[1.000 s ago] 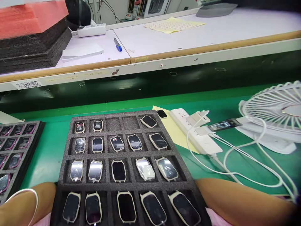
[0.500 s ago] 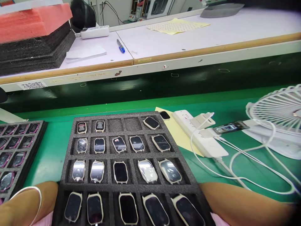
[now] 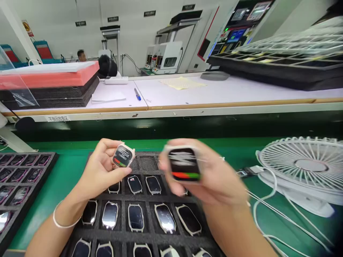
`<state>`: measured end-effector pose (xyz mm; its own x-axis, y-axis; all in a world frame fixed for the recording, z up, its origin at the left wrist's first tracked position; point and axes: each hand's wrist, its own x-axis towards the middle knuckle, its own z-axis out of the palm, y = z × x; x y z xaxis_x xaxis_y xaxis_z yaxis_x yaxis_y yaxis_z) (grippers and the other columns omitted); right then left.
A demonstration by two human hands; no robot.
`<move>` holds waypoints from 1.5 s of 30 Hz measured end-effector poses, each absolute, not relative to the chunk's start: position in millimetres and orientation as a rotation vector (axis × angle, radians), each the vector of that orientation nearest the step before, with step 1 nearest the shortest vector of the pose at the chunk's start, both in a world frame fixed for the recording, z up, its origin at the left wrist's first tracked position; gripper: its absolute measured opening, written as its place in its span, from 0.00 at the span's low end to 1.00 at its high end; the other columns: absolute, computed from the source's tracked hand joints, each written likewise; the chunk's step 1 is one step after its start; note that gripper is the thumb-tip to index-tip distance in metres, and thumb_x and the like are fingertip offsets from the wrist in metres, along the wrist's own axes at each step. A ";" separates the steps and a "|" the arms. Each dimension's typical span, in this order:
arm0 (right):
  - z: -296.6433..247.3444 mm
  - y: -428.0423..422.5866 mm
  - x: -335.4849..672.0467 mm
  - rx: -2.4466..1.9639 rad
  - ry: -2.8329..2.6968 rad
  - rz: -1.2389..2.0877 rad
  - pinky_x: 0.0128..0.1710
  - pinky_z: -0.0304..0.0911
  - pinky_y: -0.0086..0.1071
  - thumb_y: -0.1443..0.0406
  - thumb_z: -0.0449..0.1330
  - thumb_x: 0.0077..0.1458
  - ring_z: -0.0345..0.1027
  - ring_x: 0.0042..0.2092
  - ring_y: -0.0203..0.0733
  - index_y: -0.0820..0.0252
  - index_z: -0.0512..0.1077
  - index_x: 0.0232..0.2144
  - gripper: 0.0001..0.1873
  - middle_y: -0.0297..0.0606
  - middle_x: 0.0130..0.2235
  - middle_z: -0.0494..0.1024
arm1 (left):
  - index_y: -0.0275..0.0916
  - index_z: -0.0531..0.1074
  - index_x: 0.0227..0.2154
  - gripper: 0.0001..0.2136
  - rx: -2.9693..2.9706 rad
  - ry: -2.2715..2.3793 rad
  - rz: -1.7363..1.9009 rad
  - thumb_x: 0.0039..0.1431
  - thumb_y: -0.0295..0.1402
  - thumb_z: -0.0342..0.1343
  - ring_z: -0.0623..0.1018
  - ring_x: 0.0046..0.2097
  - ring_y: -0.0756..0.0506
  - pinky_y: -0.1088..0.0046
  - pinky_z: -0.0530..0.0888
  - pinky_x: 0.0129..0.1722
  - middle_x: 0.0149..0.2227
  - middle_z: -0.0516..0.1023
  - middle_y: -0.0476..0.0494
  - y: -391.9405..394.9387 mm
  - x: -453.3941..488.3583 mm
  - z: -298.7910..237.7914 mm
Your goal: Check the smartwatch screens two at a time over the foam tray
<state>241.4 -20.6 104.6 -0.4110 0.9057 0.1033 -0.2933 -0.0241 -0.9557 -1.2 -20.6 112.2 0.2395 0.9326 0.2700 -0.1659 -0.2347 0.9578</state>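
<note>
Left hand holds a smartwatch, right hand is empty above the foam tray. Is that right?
No: the head view shows the right hand holding a smartwatch, above the foam tray. The left hand does hold a second smartwatch.

Red and green bars on the left watch (image 3: 122,156) and the right watch (image 3: 184,164)!
Black screens, cream rims, over charcoal foam (image 3: 120,235) on a green desk (image 3: 61,182).

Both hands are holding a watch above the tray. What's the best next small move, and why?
Probably lower the watch in the left hand into the empty foam slot beside it: that slot is close by and nothing sits in it. The other watch, in the right hand, is too blurred to read.
</note>
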 end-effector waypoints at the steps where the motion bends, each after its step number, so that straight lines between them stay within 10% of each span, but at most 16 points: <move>1: 103.1 -16.3 233.8 -0.653 -1.284 1.637 0.31 0.73 0.37 0.50 0.76 0.48 0.73 0.30 0.41 0.50 0.72 0.52 0.32 0.39 0.41 0.78 | 0.41 0.66 0.41 0.22 1.394 0.812 1.253 0.46 0.30 0.72 0.78 0.36 0.48 0.75 0.75 0.33 0.37 0.79 0.46 -14.4 4.4 104.0; 13: 64.6 3.8 202.0 -0.645 -1.108 1.808 0.34 0.67 0.30 0.72 0.66 0.47 0.73 0.34 0.37 0.57 0.69 0.49 0.26 0.35 0.39 0.77 | 0.42 0.63 0.55 0.29 1.336 0.952 1.228 0.50 0.29 0.64 0.77 0.35 0.51 0.76 0.77 0.31 0.46 0.73 0.44 -1.7 12.3 68.2; 45: 55.8 10.2 203.3 -0.723 -1.239 1.636 0.28 0.61 0.28 0.64 0.67 0.53 0.65 0.26 0.30 0.61 0.68 0.45 0.19 0.30 0.33 0.72 | 0.38 0.67 0.45 0.15 1.206 0.941 1.170 0.54 0.33 0.59 0.81 0.27 0.49 0.73 0.81 0.29 0.41 0.76 0.47 -2.0 20.4 65.5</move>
